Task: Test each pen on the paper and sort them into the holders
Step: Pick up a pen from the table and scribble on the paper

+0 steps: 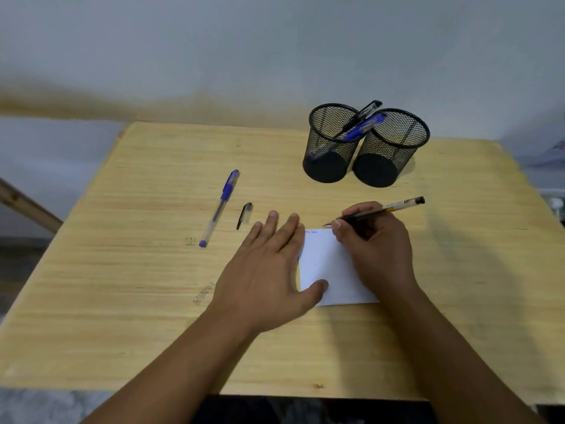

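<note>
From my remote station I record the following. The right hand (371, 246) grasps a black-inked pen with a clear barrel (379, 211) in a writing grip, its uncapped tip at the far edge of the small white sheet of paper (331, 270); whether the tip touches the sheet I cannot tell. A few small blue marks show at the far left corner of the paper.

The left hand (269, 270) lies flat and relaxed, fingers straight and spread — its thumb presses the near left part of the paper, the other fingers rest on the pale wooden table (122, 286).

Just left of the left hand's fingertips lies a loose black pen cap (245, 215). Further left lies a capped blue pen with a clear barrel (219, 208), apart from the cap, its cap end pointing far.

At the far right stand two black wire-mesh cylindrical holders, touching or nearly so. The left holder (331, 145) contains two capped pens — one blue (362, 128), one black (365, 113) — both leaning right over its rim. The right holder (391, 148) shows no pens that I can make out through the mesh.
</note>
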`<state>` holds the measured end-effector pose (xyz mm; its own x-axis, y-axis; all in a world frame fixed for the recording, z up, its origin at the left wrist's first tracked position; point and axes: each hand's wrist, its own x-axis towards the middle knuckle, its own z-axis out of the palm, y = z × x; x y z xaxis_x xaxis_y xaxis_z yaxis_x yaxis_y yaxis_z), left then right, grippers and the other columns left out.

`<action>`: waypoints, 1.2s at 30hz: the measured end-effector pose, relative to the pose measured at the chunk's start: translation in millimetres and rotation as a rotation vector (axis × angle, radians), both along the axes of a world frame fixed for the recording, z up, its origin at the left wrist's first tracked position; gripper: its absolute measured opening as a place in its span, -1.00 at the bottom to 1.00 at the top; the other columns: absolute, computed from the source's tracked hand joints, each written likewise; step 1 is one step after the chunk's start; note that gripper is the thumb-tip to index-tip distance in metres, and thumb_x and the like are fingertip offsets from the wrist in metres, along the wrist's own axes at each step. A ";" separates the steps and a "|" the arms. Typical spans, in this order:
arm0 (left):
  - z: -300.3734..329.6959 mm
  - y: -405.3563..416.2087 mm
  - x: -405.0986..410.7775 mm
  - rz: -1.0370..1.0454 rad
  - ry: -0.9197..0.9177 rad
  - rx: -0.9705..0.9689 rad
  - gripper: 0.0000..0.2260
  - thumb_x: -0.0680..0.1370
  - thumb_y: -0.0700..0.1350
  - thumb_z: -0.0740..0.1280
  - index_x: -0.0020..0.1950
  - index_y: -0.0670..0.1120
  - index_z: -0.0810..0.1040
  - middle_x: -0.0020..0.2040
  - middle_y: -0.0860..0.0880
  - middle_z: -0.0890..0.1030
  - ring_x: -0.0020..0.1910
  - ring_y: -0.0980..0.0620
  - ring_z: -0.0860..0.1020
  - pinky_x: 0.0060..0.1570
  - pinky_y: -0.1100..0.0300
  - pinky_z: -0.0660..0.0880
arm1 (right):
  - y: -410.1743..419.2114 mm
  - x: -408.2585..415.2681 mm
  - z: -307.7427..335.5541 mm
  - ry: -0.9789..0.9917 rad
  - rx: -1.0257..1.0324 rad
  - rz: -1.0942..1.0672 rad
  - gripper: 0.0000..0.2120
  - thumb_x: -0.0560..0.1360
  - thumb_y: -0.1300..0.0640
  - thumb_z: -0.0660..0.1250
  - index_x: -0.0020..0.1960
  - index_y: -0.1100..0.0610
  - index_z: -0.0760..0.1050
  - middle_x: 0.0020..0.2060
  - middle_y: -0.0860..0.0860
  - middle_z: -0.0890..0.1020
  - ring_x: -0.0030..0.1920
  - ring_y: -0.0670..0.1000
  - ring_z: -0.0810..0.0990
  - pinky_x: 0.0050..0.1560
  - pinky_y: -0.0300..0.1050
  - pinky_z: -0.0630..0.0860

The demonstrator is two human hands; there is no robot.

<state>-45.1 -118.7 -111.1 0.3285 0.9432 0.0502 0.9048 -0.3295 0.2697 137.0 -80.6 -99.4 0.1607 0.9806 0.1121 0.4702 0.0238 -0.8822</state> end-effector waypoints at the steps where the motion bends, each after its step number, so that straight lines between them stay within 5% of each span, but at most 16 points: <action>1: -0.2 0.2 -0.3 0.001 -0.006 -0.001 -0.17 0.46 0.39 0.05 0.60 -0.03 0.00 0.62 0.03 -0.05 0.58 -0.01 -0.19 0.54 0.07 -0.16 | 0.5 -0.2 -0.5 -0.022 -0.004 -0.002 -0.90 0.45 0.11 0.46 -0.11 -0.02 0.54 -0.22 -0.16 0.68 -0.15 -0.24 0.66 -0.11 -0.42 0.51; 6: 0.0 0.6 -0.7 0.002 -0.026 -0.011 -0.17 0.45 0.40 0.06 0.61 -0.02 0.02 0.62 0.04 -0.05 0.58 0.01 -0.19 0.54 0.07 -0.14 | -1.3 -1.7 -1.3 -0.123 -0.001 -0.005 -0.90 0.46 0.03 0.45 -0.11 0.02 0.55 -0.27 -0.23 0.63 -0.18 -0.38 0.59 -0.22 -0.58 0.41; 36: 3.8 -0.2 0.5 0.026 -0.104 -0.022 -0.14 0.42 0.41 0.12 0.60 -0.03 0.03 0.61 0.07 -0.01 0.58 0.06 -0.17 0.53 0.13 -0.16 | -1.5 -5.5 -3.7 -0.136 0.043 -0.012 -0.86 0.46 0.08 0.45 -0.10 0.14 0.57 -0.29 -0.20 0.61 -0.19 -0.40 0.56 -0.20 -0.57 0.39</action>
